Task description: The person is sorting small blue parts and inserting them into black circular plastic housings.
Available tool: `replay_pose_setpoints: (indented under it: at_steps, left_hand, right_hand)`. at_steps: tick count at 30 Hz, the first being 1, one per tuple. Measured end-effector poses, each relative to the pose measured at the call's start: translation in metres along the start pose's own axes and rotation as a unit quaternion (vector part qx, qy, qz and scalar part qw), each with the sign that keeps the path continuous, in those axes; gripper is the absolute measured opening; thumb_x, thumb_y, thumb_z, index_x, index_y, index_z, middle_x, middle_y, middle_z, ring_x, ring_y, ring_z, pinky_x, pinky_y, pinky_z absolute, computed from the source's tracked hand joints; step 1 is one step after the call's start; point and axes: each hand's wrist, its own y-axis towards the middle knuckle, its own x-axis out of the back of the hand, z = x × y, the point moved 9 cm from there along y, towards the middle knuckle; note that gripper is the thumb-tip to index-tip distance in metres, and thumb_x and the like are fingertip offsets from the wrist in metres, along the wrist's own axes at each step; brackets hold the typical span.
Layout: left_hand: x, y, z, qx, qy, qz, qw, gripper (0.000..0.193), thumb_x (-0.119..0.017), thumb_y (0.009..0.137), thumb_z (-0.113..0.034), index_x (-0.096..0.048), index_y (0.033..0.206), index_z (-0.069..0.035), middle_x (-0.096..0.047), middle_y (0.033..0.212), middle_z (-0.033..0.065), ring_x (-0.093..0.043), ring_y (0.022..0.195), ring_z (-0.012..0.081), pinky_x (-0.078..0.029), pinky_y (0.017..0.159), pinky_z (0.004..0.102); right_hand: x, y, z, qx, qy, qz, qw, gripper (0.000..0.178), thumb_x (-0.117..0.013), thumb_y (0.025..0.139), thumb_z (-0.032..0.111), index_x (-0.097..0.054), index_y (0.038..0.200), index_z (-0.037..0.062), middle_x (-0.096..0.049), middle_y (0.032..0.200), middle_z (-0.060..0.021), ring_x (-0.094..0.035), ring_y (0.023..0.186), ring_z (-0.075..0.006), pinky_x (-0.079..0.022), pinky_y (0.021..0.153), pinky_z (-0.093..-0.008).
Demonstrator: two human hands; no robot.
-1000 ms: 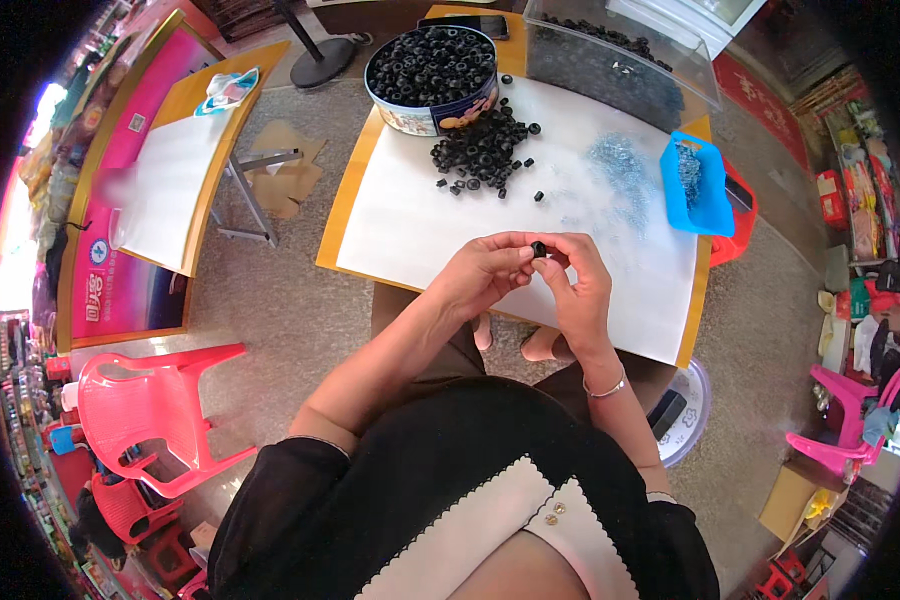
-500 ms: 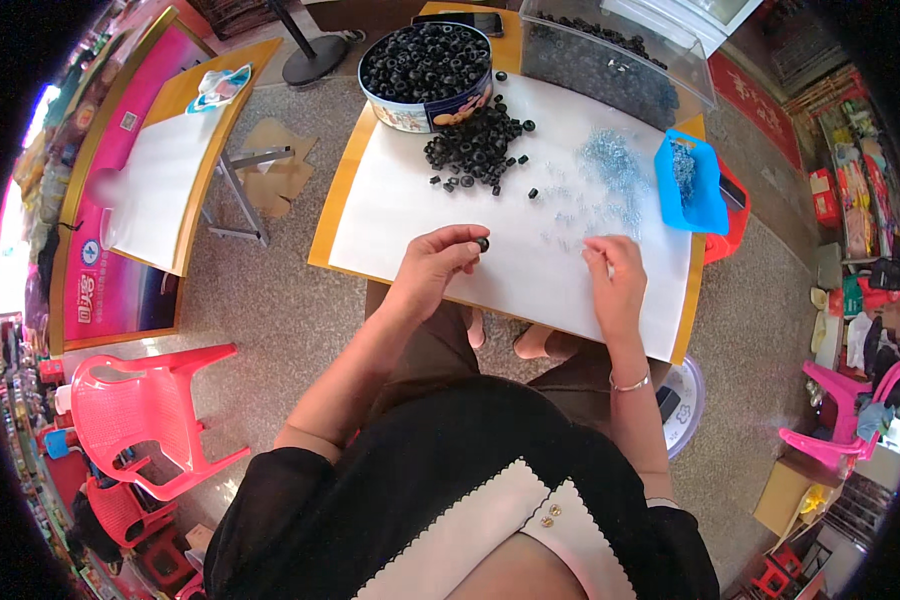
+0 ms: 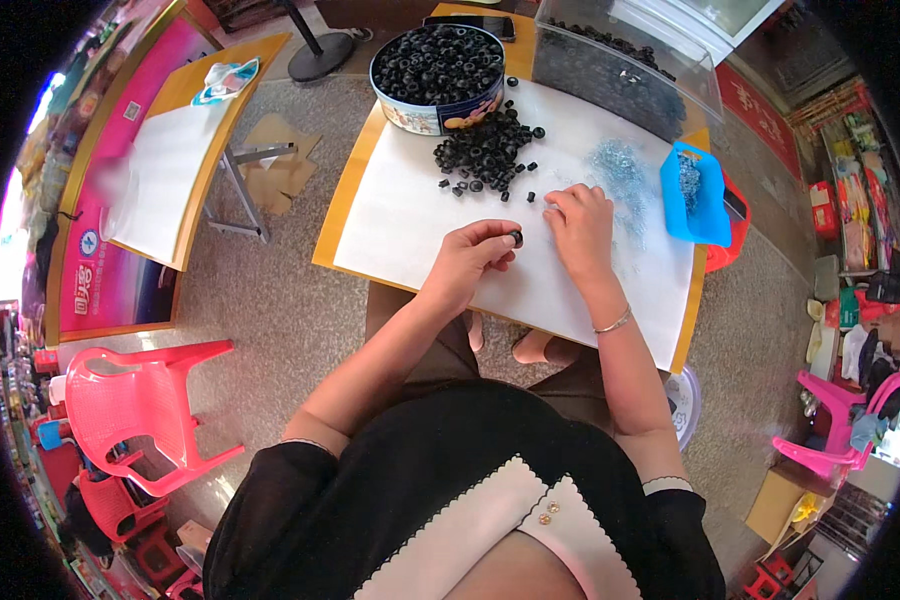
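White paper (image 3: 410, 225) covers the table where the left hand (image 3: 470, 262) pinches a small black ring (image 3: 515, 238) at its fingertips, while the right hand (image 3: 580, 225), just beside and nearer the loose ring pile (image 3: 490, 150), seems to rest open-fingered, perhaps empty

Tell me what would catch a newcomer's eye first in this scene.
First, the round tin heaped with small black rings at the far edge of the white-topped table, with a loose pile of rings spilled beside it. Nearer, the left hand pinches one black ring while the right hand rests on the tabletop. A bright blue tray sits at the right.
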Motion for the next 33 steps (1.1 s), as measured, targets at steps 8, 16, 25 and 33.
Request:
replay_pose_setpoints:
  at_steps: [8,16,25,33]
  left_hand:
    - [-0.001,0.010,0.004,0.019,-0.045,-0.001,0.999,0.023,-0.060,0.092,-0.008,-0.063,0.113,0.001,-0.067,0.096,0.0047,-0.059,0.081,0.0103,-0.049,0.073,0.0230]
    - [0.002,0.014,0.008,-0.005,-0.112,0.052,0.992,0.025,-0.061,0.092,-0.006,-0.061,0.115,0.002,-0.067,0.098,0.0071,-0.061,0.083,0.0128,-0.049,0.075,0.0254]
    - [0.001,0.012,0.007,-0.010,-0.124,0.070,0.990,0.020,-0.064,0.090,-0.006,-0.062,0.109,0.001,-0.067,0.097,0.0081,-0.061,0.083,0.0130,-0.049,0.074,0.0258]
    - [0.002,0.013,0.011,-0.025,-0.118,0.081,0.989,0.019,-0.065,0.089,-0.006,-0.064,0.106,0.001,-0.067,0.093,0.0067,-0.062,0.080,0.0131,-0.050,0.071,0.0263]
  right_hand:
    - [0.014,-0.005,-0.002,-0.107,0.256,0.006,0.961,0.010,-0.068,0.081,0.010,-0.068,0.091,0.0078,-0.066,0.088,-0.0026,-0.058,0.084,-0.0164,-0.044,0.076,-0.0313]
    - [0.006,-0.030,0.005,-0.225,0.484,0.032,0.845,0.015,-0.067,0.084,0.007,-0.067,0.098,0.0013,-0.068,0.091,-0.0040,-0.058,0.080,-0.0078,-0.048,0.075,-0.0241]
    - [0.010,-0.034,0.026,-0.181,0.416,0.046,0.890,0.015,-0.066,0.087,0.005,-0.068,0.101,0.0025,-0.068,0.089,-0.0042,-0.061,0.082,-0.0101,-0.049,0.074,-0.0248]
    - [0.022,-0.032,0.043,-0.095,0.357,0.012,0.929,0.009,-0.066,0.085,-0.001,-0.066,0.094,0.0009,-0.063,0.090,-0.0043,-0.057,0.077,-0.0099,-0.046,0.070,-0.0225]
